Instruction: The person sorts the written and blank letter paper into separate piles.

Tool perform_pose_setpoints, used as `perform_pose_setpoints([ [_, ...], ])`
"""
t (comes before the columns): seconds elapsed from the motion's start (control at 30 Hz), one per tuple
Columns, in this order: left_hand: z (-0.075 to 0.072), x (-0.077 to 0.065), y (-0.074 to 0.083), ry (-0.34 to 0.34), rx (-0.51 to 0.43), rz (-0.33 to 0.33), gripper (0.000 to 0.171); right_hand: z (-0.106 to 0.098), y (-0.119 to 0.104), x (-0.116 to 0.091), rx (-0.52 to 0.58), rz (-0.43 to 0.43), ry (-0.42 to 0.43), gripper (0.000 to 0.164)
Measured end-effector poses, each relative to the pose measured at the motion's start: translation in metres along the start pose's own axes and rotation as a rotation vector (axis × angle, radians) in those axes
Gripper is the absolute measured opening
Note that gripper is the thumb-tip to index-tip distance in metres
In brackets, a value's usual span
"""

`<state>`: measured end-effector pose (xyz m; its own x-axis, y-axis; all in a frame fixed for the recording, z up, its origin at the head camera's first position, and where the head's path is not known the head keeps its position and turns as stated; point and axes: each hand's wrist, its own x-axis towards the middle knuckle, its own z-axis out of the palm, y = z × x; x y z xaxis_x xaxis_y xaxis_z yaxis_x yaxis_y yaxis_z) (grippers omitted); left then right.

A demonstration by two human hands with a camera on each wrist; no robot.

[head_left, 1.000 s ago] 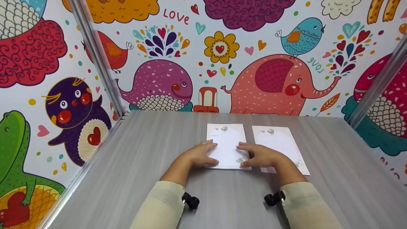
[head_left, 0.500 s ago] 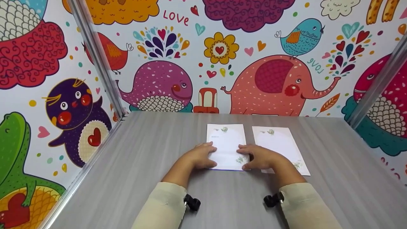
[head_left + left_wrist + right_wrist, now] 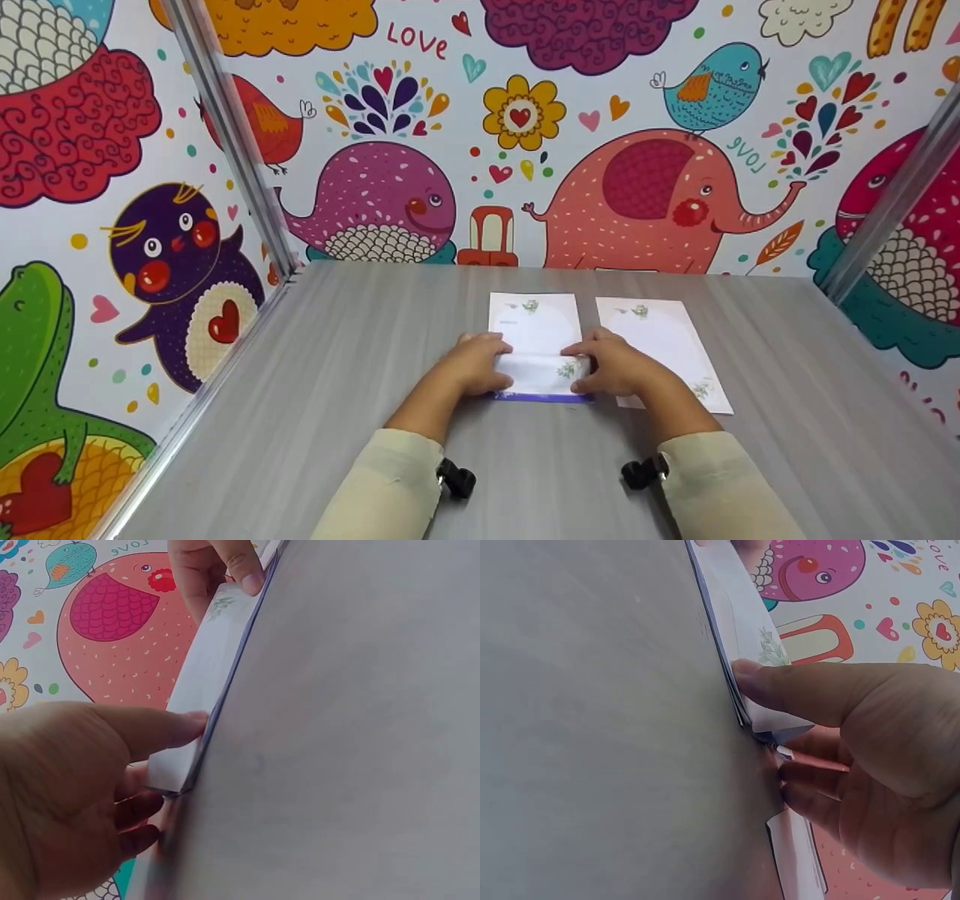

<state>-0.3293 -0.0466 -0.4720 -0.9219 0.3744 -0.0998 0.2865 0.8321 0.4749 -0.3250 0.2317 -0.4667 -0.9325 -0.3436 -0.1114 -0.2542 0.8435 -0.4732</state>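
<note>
In the head view, a white sheet of stationery paper (image 3: 534, 326) with small green plant prints lies between both hands, a faint crease across its lower half. A purple strip (image 3: 541, 398) shows from beneath its near edge. My left hand (image 3: 474, 366) pinches the sheet's left side, thumb at the near corner. On the opposite side, my right hand (image 3: 619, 366) grips it the same way. The left wrist view shows the left thumb (image 3: 180, 729) pressing on the paper by the dark blue edge. In the right wrist view, the right thumb (image 3: 769, 682) presses at the near corner, fingers curled below.
A second printed white sheet (image 3: 660, 341) lies just right of the first, partly behind the right hand. Both rest on a grey wood-grain table (image 3: 360, 322). Walls with cartoon animals (image 3: 637, 202) enclose the back and sides, with metal posts (image 3: 225, 127) at the corners.
The top sheet's near edge has shifted away from me and the paper has buckled into a crease. The purple strip beneath has come into view. Both hands have stayed at its sides.
</note>
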Motion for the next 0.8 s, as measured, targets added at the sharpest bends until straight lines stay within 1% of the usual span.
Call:
perform_pose_setpoints([
  [0.1, 0.0002, -0.0001, 0.0009, 0.007, -0.002, -0.015, 0.055, -0.0007, -0.0014, -0.0010, -0.012, 0.034, 0.006, 0.057],
  [0.17, 0.0001, 0.0000, 0.0014, 0.004, -0.007, -0.024, 0.055, -0.0015, -0.0018, -0.0016, -0.027, 0.034, 0.003, 0.057],
  [0.33, 0.0003, 0.0007, 0.0019, -0.001, -0.013, -0.020, 0.055, -0.0026, -0.0013, -0.0015, -0.036, 0.034, -0.010, 0.058],
  [0.43, 0.0007, 0.0012, 0.0021, 0.007, -0.023, -0.025, 0.056, -0.0027, 0.0000, -0.0006, -0.018, 0.032, -0.005, 0.057],
  [0.5, 0.0008, 0.0017, 0.0024, 0.018, -0.055, -0.042, 0.057, -0.0032, 0.0009, 0.0003, 0.015, 0.017, 0.011, 0.055],
  [0.57, 0.0013, 0.0029, 0.0027, 0.040, -0.108, -0.067, 0.058, -0.0035, 0.0017, 0.0015, 0.052, 0.010, 0.042, 0.050],
  [0.67, 0.0020, 0.0055, 0.0032, 0.086, -0.199, -0.108, 0.055, -0.0042, 0.0015, 0.0033, 0.111, 0.036, 0.101, 0.046],
  [0.8, 0.0024, 0.0094, 0.0024, 0.189, -0.285, -0.140, 0.050, -0.0050, -0.0023, 0.0055, 0.199, 0.150, 0.188, 0.046],
])
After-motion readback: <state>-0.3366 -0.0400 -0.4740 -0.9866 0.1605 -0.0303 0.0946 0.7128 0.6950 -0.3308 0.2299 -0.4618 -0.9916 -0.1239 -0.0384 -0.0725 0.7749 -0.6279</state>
